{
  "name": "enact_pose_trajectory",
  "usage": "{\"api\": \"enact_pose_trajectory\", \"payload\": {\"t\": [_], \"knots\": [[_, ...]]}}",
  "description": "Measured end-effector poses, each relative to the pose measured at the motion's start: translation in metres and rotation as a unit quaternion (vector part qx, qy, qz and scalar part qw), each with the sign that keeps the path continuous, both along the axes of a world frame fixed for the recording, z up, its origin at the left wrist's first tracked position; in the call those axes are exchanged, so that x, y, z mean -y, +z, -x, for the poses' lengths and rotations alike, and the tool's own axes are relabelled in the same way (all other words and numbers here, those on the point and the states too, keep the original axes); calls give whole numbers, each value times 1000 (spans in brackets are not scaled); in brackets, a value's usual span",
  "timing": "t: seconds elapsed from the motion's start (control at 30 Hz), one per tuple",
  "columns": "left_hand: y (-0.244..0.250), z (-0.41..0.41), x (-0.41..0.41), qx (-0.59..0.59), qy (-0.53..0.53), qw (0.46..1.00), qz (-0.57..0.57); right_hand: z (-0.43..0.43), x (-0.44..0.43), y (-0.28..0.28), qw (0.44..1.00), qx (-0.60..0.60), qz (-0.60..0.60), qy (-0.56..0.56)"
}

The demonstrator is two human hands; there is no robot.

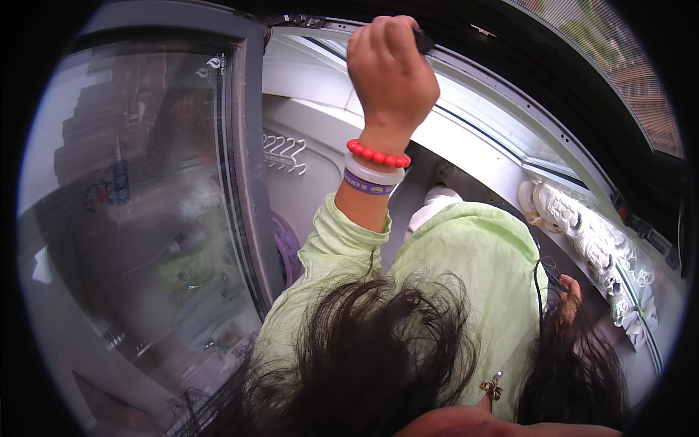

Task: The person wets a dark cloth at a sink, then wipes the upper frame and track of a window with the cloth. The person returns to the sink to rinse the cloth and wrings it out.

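Observation:
My left hand (393,74) is raised at the top centre, its fingers wrapped around a black window handle (423,41) on the dark frame of an opened sash. Most of the handle is hidden by the fist. On that wrist are a red bead bracelet (378,155), a white bangle (377,170) and a purple wristband (367,184). My right hand (570,297) hangs low beside my hip, close to a thin black cable (539,295). Dark hair covers part of it, so its grip cannot be made out.
A grey-framed glass pane (147,180) with reflections stands at the left. White hangers (284,153) hang by a pale wall. A purple rounded item (284,246) sits below them. White shoes (573,218) line the right-hand ledge. Long dark hair (382,349) hides the lower middle.

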State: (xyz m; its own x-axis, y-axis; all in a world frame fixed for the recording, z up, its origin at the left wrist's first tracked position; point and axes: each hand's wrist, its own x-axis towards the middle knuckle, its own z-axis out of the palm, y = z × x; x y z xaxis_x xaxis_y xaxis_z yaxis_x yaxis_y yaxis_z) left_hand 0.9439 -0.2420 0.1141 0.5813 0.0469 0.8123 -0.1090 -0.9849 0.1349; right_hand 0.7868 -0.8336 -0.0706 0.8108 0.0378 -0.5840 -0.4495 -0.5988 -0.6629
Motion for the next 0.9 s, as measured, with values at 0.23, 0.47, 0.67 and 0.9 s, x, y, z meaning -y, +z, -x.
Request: {"api": "enact_pose_trajectory", "payload": {"t": [0.23, 0.47, 0.67, 0.9], "knots": [[-1, 6, 55, -11, -68, 995, 69, -5, -39, 43, 984, -43, -134, -108], [8, 16, 63, -30, -159, 979, 123, -17, -36, 9, 989, 144, -40, 5], [-1, 9, 29, 4, 28, 997, 76, -7, -37, 22, 991, 131, 3, 9], [14, 5, 81, 32, -116, 992, 43, -1, -49, 32, 989, 140, 34, 16]]}}
